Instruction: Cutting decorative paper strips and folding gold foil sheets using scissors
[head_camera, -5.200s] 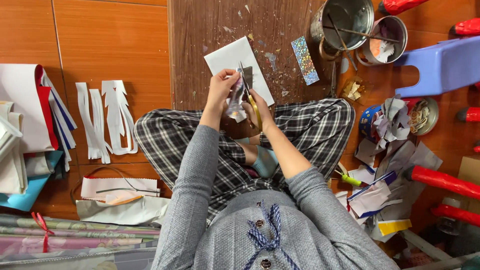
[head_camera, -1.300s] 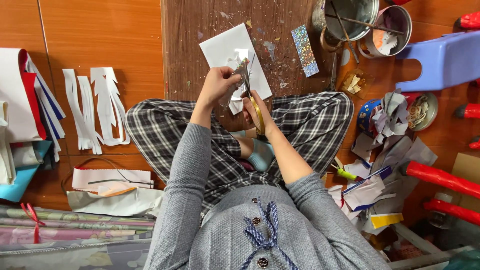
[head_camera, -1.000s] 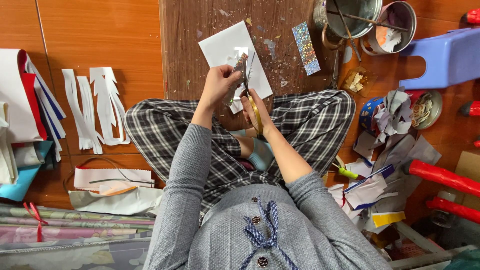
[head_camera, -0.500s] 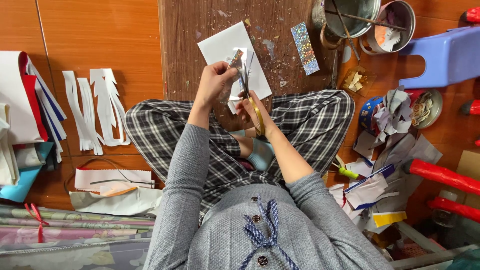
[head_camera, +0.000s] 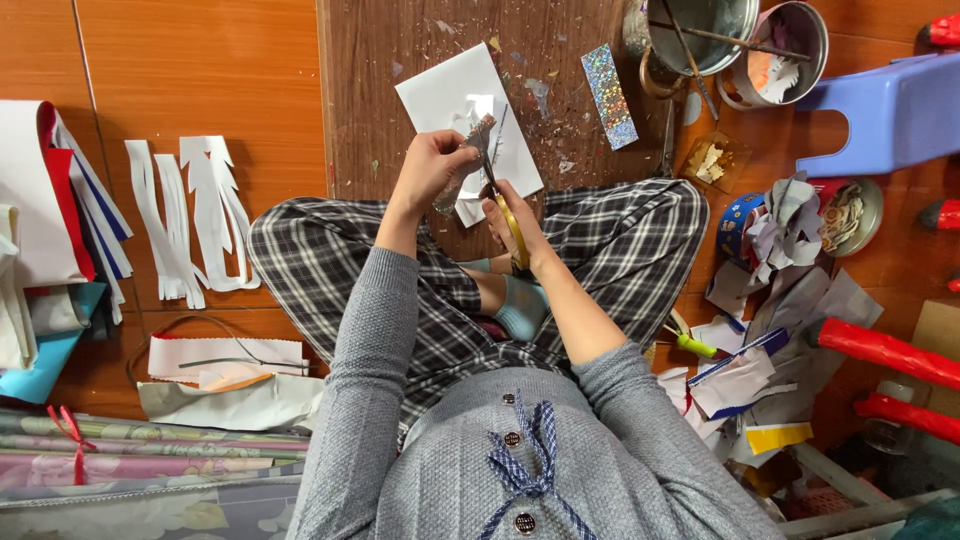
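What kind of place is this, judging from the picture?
Probably a home craft workspace on the floor: cut white paper strips, a heap of paper scraps, and scissors in the right hand.

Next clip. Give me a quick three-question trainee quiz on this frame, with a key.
1. True or false: the right hand holds yellow-handled scissors.
2. What does the left hand grip? A) shiny silvery paper piece B) red tube C) metal pot
3. The holographic strip lies on the ____ board.

Key: 1 true; 2 A; 3 wooden
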